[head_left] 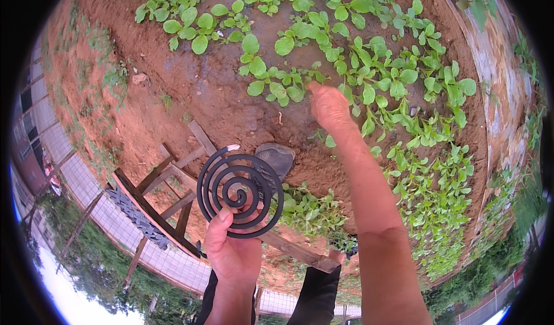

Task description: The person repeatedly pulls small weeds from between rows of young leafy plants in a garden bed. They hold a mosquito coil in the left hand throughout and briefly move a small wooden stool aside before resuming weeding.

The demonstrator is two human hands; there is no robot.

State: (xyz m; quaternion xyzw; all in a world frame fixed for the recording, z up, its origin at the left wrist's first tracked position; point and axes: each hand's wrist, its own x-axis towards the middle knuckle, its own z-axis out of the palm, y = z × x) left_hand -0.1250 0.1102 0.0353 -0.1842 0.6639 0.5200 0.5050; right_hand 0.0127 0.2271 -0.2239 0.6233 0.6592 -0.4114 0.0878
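Note:
My left hand (233, 247) holds a dark spiral mosquito coil (277, 199) between thumb and fingers, low in the middle of the view. The coil's outer tip is pale and ashy. My right hand (331, 106) reaches down into a bed of leafy green seedlings (277, 90), its fingertips against the leaves and wet soil. The fingers are partly turned from view, so whether they pinch a stem cannot be told. Behind the coil shows a dark shoe (277, 158) on the soil. A pile of leafy greens (316, 214) lies between the shoe and my black-trousered leg (314, 294).
A wooden stool frame with a woven seat (138, 217) lies tipped at the left. A wooden bar (298, 251) crosses behind my left hand. Denser seedlings (437, 199) grow at the right, beside a pale sheet-like border (497, 70). A wire fence (82, 169) curves along the left.

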